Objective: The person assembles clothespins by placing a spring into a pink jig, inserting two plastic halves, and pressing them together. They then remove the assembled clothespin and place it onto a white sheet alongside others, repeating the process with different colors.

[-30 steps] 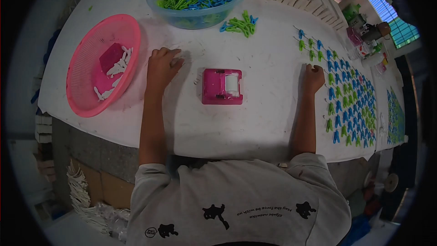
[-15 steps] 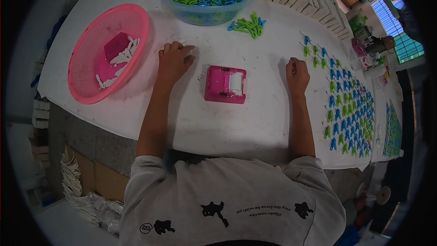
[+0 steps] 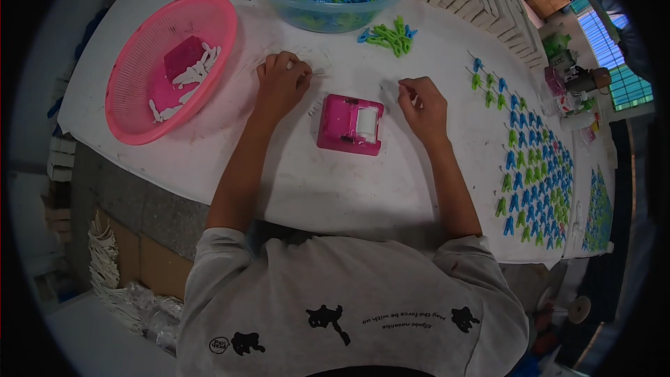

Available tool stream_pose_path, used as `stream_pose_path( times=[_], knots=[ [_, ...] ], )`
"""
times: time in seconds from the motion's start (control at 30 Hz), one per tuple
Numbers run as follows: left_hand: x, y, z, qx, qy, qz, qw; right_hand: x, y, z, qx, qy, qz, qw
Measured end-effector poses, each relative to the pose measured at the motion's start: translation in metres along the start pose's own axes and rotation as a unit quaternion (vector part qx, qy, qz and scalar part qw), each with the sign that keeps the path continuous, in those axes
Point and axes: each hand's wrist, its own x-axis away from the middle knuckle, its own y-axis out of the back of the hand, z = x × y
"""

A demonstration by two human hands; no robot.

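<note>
My left hand [image 3: 283, 87] is over the white table between the pink basket and the pink box, fingers pinched together. A thin pale piece [image 3: 317, 72] shows at its fingertips, too small to name. My right hand [image 3: 426, 110] is closed in a pinch to the right of the pink box. Something small and thin seems to be at its fingertips, but I cannot make it out. Between my hands, and nearer to me, sits the pink box [image 3: 333, 126] with a white roller [image 3: 366, 124] set in it.
On the left, the pink basket [image 3: 227, 49] holds white pieces [image 3: 199, 70] and a dark pink block [image 3: 183, 58]. A clear tub [image 3: 328, 19] of green and blue clothespins stands behind, with loose clothespins [image 3: 392, 36] beside it. Rows of clothespins [image 3: 534, 167] lie right; white blocks [image 3: 474, 0] line the back.
My right hand has moved left toward the pink box. My left hand's fingers have closed into a pinch, with a thin pale piece now showing there. The whole view has shifted slightly.
</note>
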Motion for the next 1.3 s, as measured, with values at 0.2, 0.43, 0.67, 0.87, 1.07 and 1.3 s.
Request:
stream_pose_path(
  times=[0.2,0.43,0.67,0.87,1.07,1.3],
  knots=[
    [-0.010,0.010,-0.022,0.050,-0.056,-0.064,0.995,-0.027,-0.013,0.045,-0.096,-0.072,0.098,0.988],
    [0.002,0.032,-0.072,0.032,-0.217,-0.083,0.972,-0.021,0.002,0.048,-0.296,-0.238,0.295,0.877],
    [0.005,0.034,-0.083,0.144,-0.263,-0.050,0.953,-0.003,0.027,0.045,-0.381,-0.254,0.271,0.847],
    [0.004,0.029,-0.082,0.415,-0.055,0.033,0.908,0.003,0.016,0.041,-0.255,-0.162,0.217,0.928],
    [0.003,0.025,-0.078,0.384,-0.120,0.001,0.915,0.007,-0.001,0.042,-0.155,-0.063,0.186,0.968],
    [0.004,0.028,-0.079,0.353,-0.074,0.009,0.933,0.012,-0.013,0.037,-0.132,-0.017,0.147,0.980]
  ],
)
